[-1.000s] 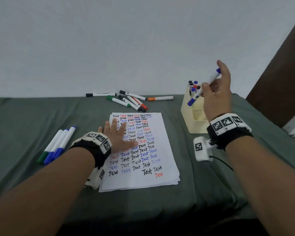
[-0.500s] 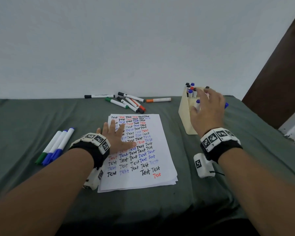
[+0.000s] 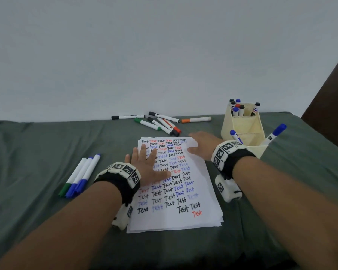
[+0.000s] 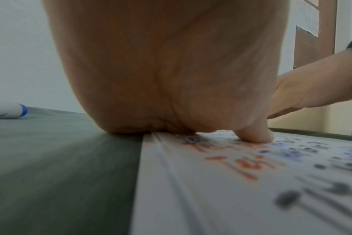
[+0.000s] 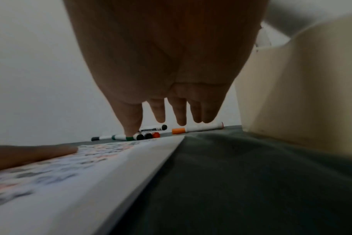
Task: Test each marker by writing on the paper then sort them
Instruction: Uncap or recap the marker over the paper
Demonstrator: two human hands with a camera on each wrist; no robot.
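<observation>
A white paper (image 3: 201, 209) covered in "Test" words lies on the green cloth. My left hand (image 3: 146, 164) lies flat on its left part, fingers spread, pressing it down (image 4: 255, 135). My right hand (image 3: 200, 144) hovers empty over the paper's top right corner, fingers straight (image 5: 177, 111). Beyond it, a loose pile of markers (image 3: 162, 123) lies by the wall, with an orange-capped marker (image 3: 196, 119) (image 5: 197, 128) to the right. A cream holder (image 3: 242, 131) at the right holds several markers in its far cell and two blue markers (image 3: 274, 134) in the near cell.
Three markers, one green and two blue (image 3: 80, 176), lie side by side left of the paper. A white wall runs along the table's far edge. A dark brown panel (image 3: 332, 98) stands at the far right.
My right hand put the blue marker into the holder's near cell, let go, and moved left and down to the paper's top right corner. The left hand stayed on the paper.
</observation>
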